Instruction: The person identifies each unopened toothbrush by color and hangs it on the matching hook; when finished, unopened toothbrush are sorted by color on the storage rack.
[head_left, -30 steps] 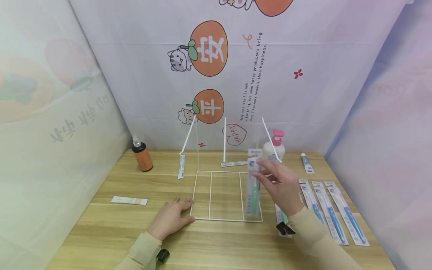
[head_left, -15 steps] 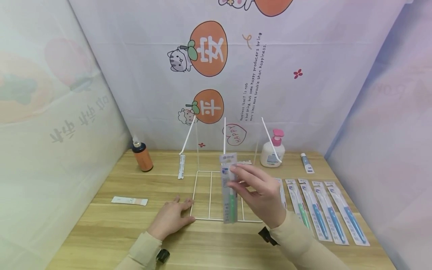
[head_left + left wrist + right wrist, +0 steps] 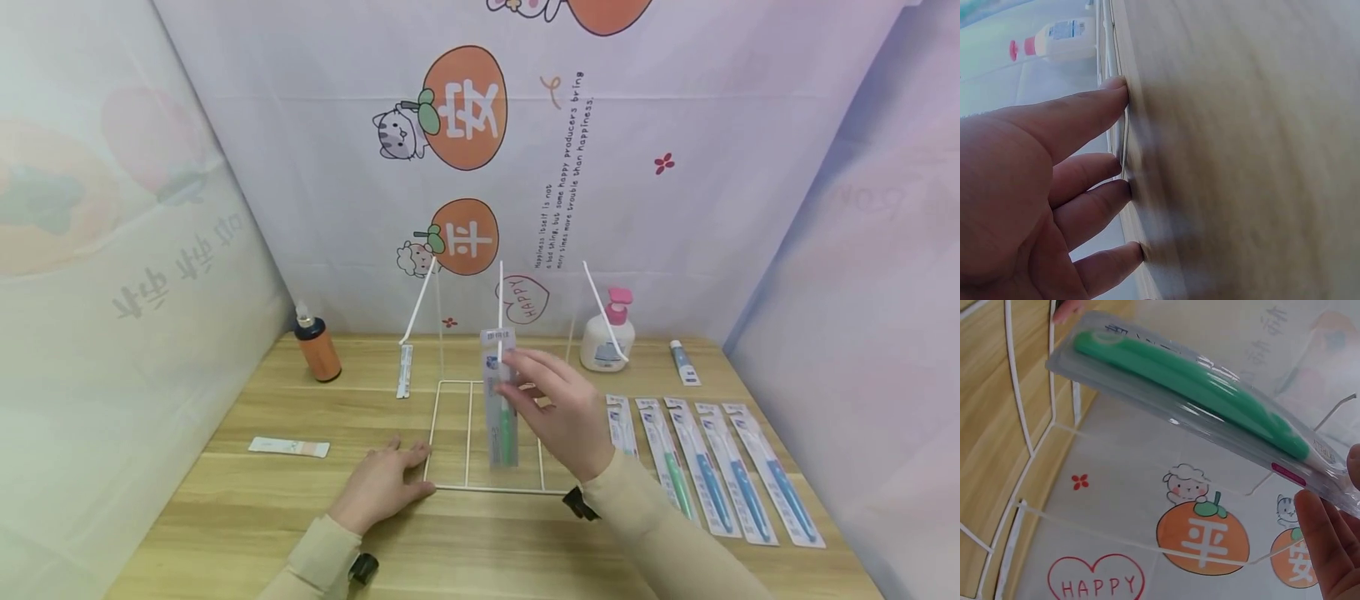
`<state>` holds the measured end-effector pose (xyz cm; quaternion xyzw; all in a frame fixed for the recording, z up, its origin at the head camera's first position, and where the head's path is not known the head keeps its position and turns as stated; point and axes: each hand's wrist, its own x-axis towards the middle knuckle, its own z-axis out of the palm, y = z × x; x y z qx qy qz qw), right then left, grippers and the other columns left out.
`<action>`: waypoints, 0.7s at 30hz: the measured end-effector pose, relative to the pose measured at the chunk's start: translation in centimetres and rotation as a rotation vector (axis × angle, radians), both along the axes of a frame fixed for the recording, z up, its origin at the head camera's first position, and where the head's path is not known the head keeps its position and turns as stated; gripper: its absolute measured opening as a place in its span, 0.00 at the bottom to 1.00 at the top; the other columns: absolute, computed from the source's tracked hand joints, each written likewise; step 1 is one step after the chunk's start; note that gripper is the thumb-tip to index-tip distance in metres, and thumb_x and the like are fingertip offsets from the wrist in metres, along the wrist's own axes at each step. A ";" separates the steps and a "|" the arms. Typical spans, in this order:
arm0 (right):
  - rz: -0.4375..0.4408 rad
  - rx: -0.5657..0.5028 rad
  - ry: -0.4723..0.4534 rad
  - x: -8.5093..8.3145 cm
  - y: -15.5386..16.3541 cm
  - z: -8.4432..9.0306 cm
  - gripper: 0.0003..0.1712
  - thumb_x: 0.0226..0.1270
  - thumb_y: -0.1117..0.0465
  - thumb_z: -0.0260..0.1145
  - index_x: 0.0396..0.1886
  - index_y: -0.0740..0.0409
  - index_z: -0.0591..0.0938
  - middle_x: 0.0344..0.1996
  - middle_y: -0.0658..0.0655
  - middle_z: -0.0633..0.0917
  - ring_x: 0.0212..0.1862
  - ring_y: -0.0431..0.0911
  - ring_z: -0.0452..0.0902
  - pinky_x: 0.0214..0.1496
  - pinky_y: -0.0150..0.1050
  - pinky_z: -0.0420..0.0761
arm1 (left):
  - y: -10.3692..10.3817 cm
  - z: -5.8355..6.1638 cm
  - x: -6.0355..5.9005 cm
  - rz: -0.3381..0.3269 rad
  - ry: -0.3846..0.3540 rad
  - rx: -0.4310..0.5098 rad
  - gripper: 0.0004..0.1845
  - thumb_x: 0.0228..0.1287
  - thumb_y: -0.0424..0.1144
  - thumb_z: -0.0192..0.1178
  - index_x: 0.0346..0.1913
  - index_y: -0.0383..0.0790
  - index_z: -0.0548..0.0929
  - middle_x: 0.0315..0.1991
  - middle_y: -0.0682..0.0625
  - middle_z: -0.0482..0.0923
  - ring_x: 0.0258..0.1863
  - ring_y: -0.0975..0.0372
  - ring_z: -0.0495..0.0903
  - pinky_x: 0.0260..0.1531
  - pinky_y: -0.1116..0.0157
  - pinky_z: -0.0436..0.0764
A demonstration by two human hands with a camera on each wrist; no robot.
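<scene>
Right hand is pinching the green toothbrush, packaged and roughly upright, between thumb and fingers. It is being held above the base of the wire rack, pack top meeting the middle prong; cannot tell whether the prong is passing through. Left hand is lying with fingers extended, touching the rack's left edge. Five more packs are lying in a row at right, pump bottle standing behind.
</scene>
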<state>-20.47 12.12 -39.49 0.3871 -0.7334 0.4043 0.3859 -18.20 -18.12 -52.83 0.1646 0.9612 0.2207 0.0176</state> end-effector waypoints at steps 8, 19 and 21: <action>-0.065 0.010 -0.043 -4.5 -0.6 -0.1 0.27 0.61 0.77 0.80 0.61 0.64 0.86 0.55 0.63 0.88 0.40 0.52 0.92 0.41 0.30 0.89 | 0.1 0.1 0.0 0.000 0.001 -0.007 0.32 0.66 0.54 0.76 0.69 0.43 0.86 0.70 0.46 0.81 0.73 0.32 0.71 0.67 0.26 0.68; -0.160 0.006 -0.111 -10.4 -1.1 0.6 0.25 0.65 0.75 0.78 0.60 0.64 0.85 0.56 0.64 0.87 0.43 0.54 0.92 0.42 0.35 0.91 | 0.1 0.5 0.2 -0.005 0.007 -0.003 0.32 0.66 0.53 0.77 0.69 0.42 0.86 0.69 0.46 0.82 0.72 0.31 0.71 0.68 0.27 0.68; -0.183 0.006 -0.120 -11.1 -1.2 0.6 0.24 0.65 0.75 0.78 0.60 0.64 0.85 0.56 0.64 0.87 0.44 0.54 0.91 0.42 0.39 0.91 | 0.1 0.5 0.2 -0.006 0.004 -0.001 0.32 0.66 0.53 0.77 0.69 0.42 0.85 0.69 0.47 0.81 0.73 0.31 0.71 0.68 0.27 0.68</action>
